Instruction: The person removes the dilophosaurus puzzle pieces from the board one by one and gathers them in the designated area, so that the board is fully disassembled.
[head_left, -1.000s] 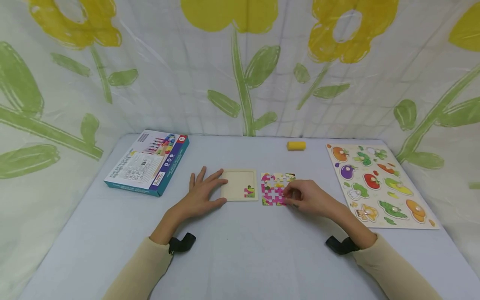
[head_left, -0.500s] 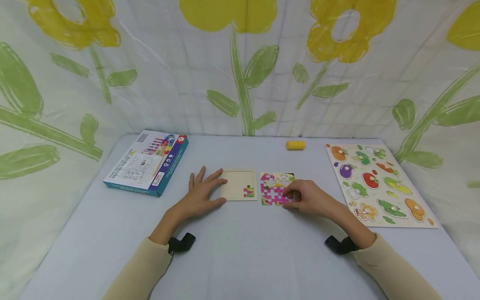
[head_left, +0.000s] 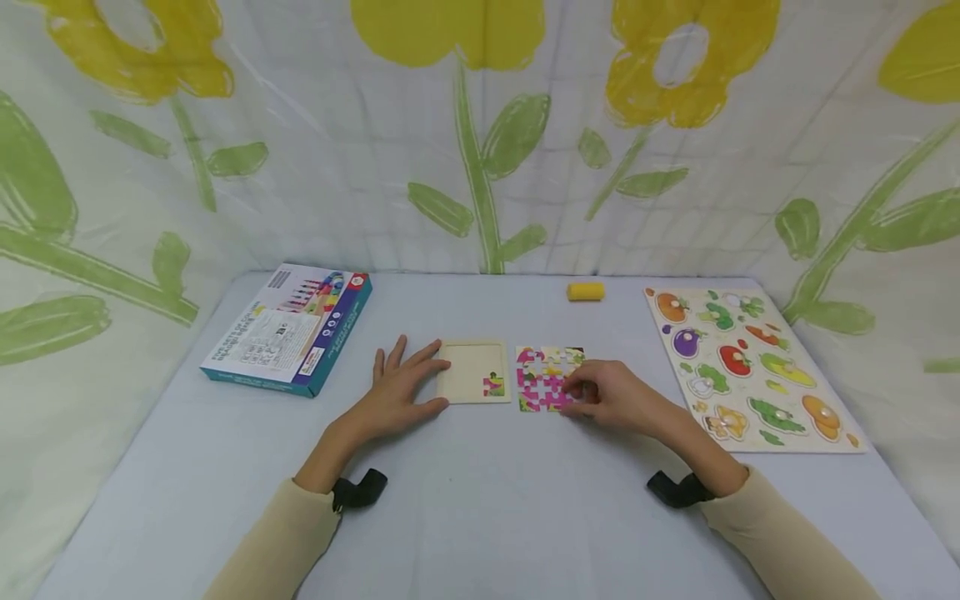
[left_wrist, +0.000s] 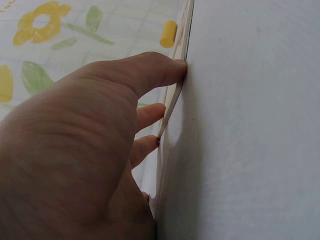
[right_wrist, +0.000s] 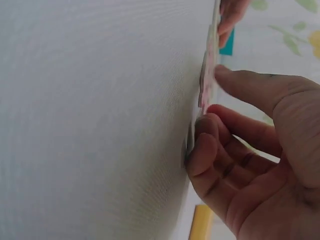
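Observation:
A shallow square wooden puzzle tray point(head_left: 462, 372) lies mid-table, with joined printed pieces point(head_left: 493, 385) in its lower right corner. My left hand point(head_left: 401, 393) rests at its left edge, fingers spread, thumb and fingertips touching the rim. In the left wrist view, the thumb point(left_wrist: 165, 71) meets the tray's thin edge. Right of the tray lie several pink, green and yellow jigsaw pieces point(head_left: 530, 379) in a loose square. Over their lower right side is my right hand point(head_left: 618, 396), fingers bent and partly hiding them. In the right wrist view, thumb and index finger stand apart; no lifted piece shows.
A flat teal and white box point(head_left: 285, 333) lies at the back left. A yellow cylinder point(head_left: 585, 292) is near the far edge. At the right lies a vegetable peg board point(head_left: 750, 375), close to the right forearm. A flower-printed curtain point(head_left: 322, 167) hangs behind the table.
The head view has shifted slightly, so everything appears a little further left. My right thumb has moved slightly left over the pieces. The left hand keeps its place at the tray.

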